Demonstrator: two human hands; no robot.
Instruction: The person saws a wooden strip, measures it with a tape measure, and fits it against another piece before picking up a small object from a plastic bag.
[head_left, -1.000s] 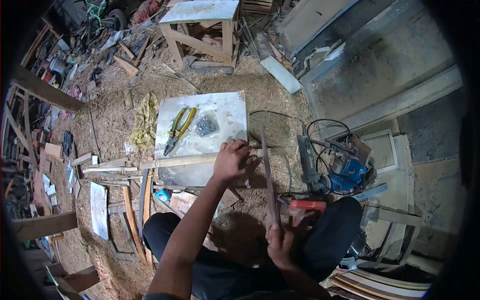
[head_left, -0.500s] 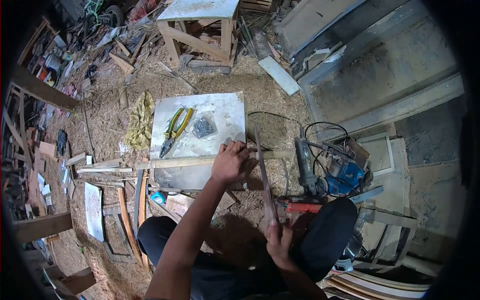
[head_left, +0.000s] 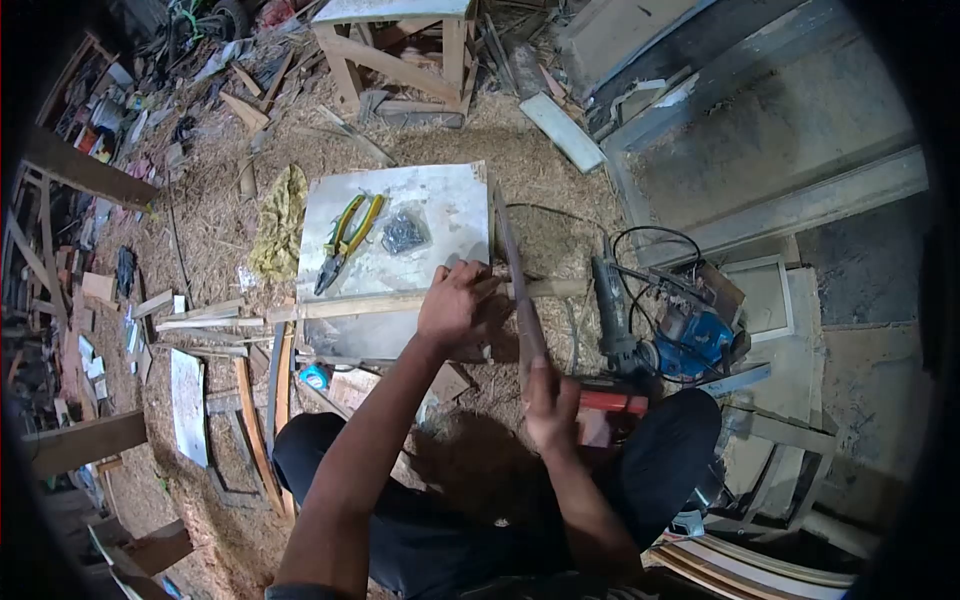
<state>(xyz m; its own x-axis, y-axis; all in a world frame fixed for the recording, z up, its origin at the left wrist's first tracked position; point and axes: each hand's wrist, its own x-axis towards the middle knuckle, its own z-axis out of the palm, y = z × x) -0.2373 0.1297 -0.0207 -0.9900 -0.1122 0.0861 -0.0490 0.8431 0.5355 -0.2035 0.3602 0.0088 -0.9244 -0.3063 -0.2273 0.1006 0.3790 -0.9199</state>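
A long wooden strip (head_left: 375,308) lies crosswise over a small pale-topped work table (head_left: 340,195) and sticks out past its right edge. My left hand (head_left: 456,305) is closed over the strip near that edge and presses it down. In my right hand (head_left: 550,405) is a handsaw (head_left: 513,255), its blade seen nearly edge-on, pointing away from me. The blade crosses the strip just right of the table edge; the contact point is hard to make out. Yellow-handled pliers (head_left: 349,240) and a clear plastic bag of small dark pieces (head_left: 403,230) lie on the tabletop.
Right of the table are a blue power tool (head_left: 690,342), a long grey tool (head_left: 608,305) with a cord, and a red object (head_left: 612,401) by my knee. A blue tape measure (head_left: 314,376) and wood scraps lie left. A wooden stand (head_left: 395,70) is beyond.
My right hand has pushed the handsaw forward, away from me, so its tip reaches farther up beside the table. My left hand stays on the strip. The view has shifted slightly.
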